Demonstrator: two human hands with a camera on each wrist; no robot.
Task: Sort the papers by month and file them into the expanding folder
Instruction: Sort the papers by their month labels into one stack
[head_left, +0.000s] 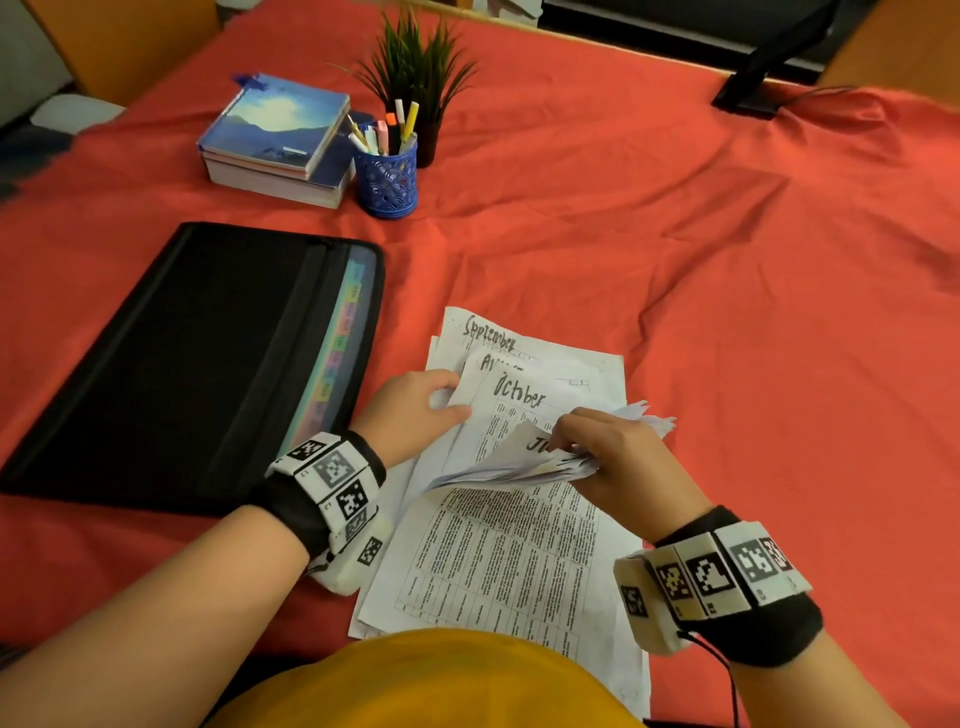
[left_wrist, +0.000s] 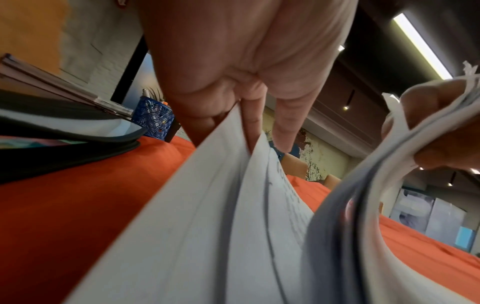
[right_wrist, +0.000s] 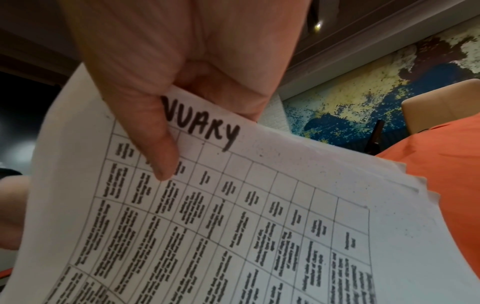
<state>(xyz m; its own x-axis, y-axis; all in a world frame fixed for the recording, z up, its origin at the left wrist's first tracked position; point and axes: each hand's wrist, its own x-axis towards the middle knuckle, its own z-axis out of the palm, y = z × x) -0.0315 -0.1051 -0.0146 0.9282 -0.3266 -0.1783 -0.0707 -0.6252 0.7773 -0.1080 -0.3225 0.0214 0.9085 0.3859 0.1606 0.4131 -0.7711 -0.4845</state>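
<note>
Right hand (head_left: 605, 457) pinches a lifted bundle of papers (right_wrist: 233, 226), "…NUARY" sheet on top. Left hand (head_left: 415, 410) pins the fanned pile (head_left: 524, 395) on the counter (head_left: 727, 312), fingers slipped between sheets. Expanding folder (head_left: 208, 353) lies just left, nearer left hand, tabbed edge facing the papers.

- Creased white paper sheets (head_left: 524, 551), matt, printed in black.
- Black fabric expanding folder (head_left: 171, 358), matt weave.
- Wrinkled red-orange cloth table cover (head_left: 727, 312).
- Perforated blue plastic pen cup (head_left: 386, 184), slightly glossy.
</note>
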